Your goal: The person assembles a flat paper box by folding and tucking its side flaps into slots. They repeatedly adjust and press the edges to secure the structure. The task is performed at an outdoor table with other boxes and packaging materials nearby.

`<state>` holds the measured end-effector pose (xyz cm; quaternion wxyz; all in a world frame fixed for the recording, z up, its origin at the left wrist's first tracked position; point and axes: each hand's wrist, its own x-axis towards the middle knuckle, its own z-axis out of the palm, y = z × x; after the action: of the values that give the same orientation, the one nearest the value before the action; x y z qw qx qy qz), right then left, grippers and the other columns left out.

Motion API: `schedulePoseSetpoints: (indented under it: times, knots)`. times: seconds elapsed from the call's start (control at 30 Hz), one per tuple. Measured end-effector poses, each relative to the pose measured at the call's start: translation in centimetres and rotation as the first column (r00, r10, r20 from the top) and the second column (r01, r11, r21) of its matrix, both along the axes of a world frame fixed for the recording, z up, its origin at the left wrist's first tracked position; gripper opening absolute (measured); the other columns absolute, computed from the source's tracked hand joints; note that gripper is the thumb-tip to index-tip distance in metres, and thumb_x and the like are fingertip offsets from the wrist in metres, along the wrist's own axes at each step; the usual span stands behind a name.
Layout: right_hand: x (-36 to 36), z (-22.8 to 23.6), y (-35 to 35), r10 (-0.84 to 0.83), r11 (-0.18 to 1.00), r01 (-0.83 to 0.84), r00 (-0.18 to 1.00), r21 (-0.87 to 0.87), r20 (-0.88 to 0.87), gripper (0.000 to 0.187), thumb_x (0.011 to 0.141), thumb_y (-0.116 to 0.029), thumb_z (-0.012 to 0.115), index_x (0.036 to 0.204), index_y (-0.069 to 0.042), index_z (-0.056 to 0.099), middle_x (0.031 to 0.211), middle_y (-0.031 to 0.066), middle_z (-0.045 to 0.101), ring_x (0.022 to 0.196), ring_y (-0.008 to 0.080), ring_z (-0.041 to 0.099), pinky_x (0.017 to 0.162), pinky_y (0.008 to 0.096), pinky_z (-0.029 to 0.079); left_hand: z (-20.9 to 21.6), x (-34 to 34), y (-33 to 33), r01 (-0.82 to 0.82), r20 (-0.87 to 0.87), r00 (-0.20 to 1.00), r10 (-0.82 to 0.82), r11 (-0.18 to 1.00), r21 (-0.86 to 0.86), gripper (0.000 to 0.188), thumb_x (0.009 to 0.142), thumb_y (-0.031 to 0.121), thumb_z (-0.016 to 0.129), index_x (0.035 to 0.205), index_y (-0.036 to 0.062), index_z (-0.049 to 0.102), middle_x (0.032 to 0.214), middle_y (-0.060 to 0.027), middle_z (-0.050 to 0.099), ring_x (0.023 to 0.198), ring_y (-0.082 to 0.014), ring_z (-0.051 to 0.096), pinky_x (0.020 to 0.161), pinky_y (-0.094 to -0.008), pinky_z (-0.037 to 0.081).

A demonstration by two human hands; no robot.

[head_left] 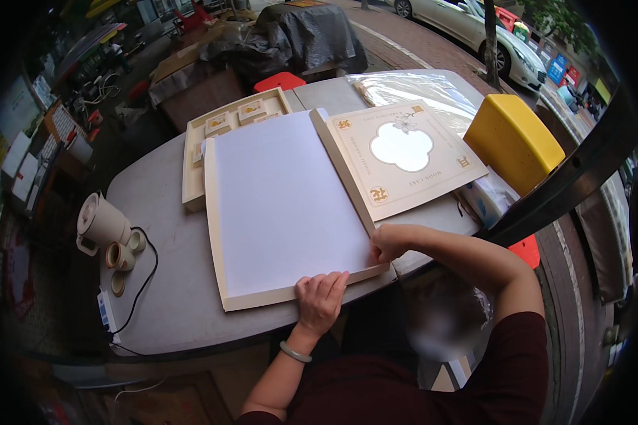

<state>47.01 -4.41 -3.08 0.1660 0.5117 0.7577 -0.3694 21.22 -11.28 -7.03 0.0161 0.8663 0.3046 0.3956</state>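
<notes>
A large shallow cardboard box, cream outside and white inside, lies open side up across the table in front of me. My left hand is closed over its near wall, fingers hooked over the rim from outside. At the inner near-right corner, my right hand is curled like a fist; whatever its fingers may hold is hidden. Against the box's right wall leans a cream printed lid with a flower-shaped window and gold marks. Beyond the far-left side, a cream tray carries small boxes, partly covered by the large box.
A beige kettle, small cups and a white power strip with a black cord stand at left. Clear plastic wrap lies at the far right, near a yellow container. A dark post rises close on the right.
</notes>
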Motion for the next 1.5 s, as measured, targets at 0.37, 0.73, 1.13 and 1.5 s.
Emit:
schedulePoseSetpoints:
  times: [0.37,0.73,1.13,1.5]
  knots:
    - [-0.9,1.8,0.2,-0.076,0.989,0.079,0.997,-0.121,0.033,0.013,0.081,-0.013,0.071,0.086,-0.001,0.073,0.067,0.0086,0.069,0.057,0.0173,0.067,0.054,0.0298,0.055,0.4,0.0,0.2,0.002,-0.06,0.998,-0.005,0.998,-0.062,0.041,0.08,0.01,0.071,0.121,0.0105,0.065,0.109,-0.0028,0.061,0.092,-0.0198,0.057,0.086,-0.0392,0.037]
    - [-1.4,2.4,0.3,-0.12,0.98,0.125,0.992,-0.155,0.045,0.011,0.082,-0.005,0.065,0.086,0.003,0.072,0.07,0.0122,0.071,0.058,0.0181,0.069,0.055,0.03,0.058,1.6,3.8,2.0,0.21,-0.066,0.966,-0.251,0.905,-0.371,0.042,0.075,0.006,0.069,0.116,0.0092,0.064,0.104,-0.0084,0.065,0.091,-0.0262,0.062,0.076,-0.037,0.046]
    - [-0.2,1.5,1.0,-0.024,0.951,0.016,0.999,-0.308,-0.023,0.025,0.09,-0.009,0.048,0.098,0.001,0.069,0.081,0.0141,0.071,0.07,0.02,0.07,0.063,0.0333,0.058,1.9,4.4,3.6,0.297,0.037,0.938,-0.344,0.744,-0.598,0.039,0.074,0.007,0.068,0.113,0.004,0.063,0.108,-0.0145,0.067,0.102,-0.0334,0.063,0.088,-0.0397,0.051]
    - [-0.5,0.9,0.9,0.008,0.968,0.006,0.998,-0.25,0.056,0.029,0.094,-0.023,0.051,0.095,0.0,0.069,0.075,0.0105,0.071,0.066,0.0193,0.069,0.064,0.0346,0.055,2.1,4.4,4.0,0.262,0.006,0.931,-0.365,0.655,-0.709,0.038,0.077,0.007,0.067,0.114,0.0039,0.058,0.108,-0.0175,0.066,0.103,-0.0359,0.063,0.089,-0.0408,0.051]
